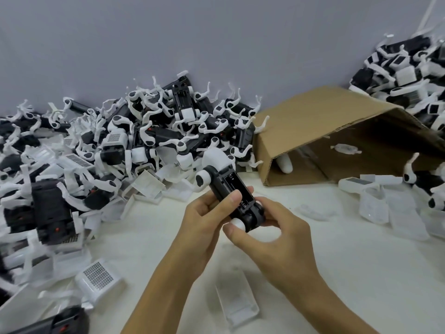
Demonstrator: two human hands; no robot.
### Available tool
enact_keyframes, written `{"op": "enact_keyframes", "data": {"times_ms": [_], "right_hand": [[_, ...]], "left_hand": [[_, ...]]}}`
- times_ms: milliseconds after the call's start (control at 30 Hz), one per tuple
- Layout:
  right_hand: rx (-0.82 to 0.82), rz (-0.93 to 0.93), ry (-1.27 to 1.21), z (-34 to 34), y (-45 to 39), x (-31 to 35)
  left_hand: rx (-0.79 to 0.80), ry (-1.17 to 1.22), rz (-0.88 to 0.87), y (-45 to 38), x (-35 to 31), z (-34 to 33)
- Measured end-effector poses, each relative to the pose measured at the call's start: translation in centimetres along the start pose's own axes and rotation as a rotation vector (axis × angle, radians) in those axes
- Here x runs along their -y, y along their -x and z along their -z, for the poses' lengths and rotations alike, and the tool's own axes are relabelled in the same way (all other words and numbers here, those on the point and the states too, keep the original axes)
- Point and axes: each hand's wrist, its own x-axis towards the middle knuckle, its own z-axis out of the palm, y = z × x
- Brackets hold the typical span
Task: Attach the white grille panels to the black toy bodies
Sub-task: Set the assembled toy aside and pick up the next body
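Body point(231, 189), oblong glossy black plastic, is sitting between both hands: left hand point(207, 213) gripping its middle, right hand point(269, 227) pinching its rounded end.

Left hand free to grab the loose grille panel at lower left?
Probably not yet: the left hand grips the black toy body, as does the right hand. The grille panel lies uncovered on the table, so the path looks open once it lets go.

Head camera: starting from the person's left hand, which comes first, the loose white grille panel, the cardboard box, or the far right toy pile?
From the left hand:
1. White grille panel, lower left on the table.
2. Cardboard box, lying open, upper right.
3. Far right toy pile, beyond the box.
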Motion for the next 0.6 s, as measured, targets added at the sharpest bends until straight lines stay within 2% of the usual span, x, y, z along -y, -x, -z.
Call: {"op": "enact_keyframes", "data": {"times_ms": [133,300,400,500,600], "right_hand": [[0.061,-0.037,-0.008,-0.3,0.0,-0.3],[0.036,0.001,0.056,0.4,-0.3,-0.4],[0.120,-0.068,0.044,0.8,-0.8,-1.0],[0.223,-0.117,0.008,0.8,-1.0,-1.3],[0.185,-0.066,-0.068,0.9,-0.8,-0.9]], "left_hand": [[-0.005,-0.111,-0.012,0.1,-0.2,0.1],[0.025,-0.209,-0.036,0.3,0.0,-0.4],[-0.002,-0.239,-0.072,0.2,0.1,-0.4],[-0.087,-0.500,-0.221,0.2,0.3,-0.2],[-0.099,-0.982,-0.574,0.0,0.9,0.5]]}}
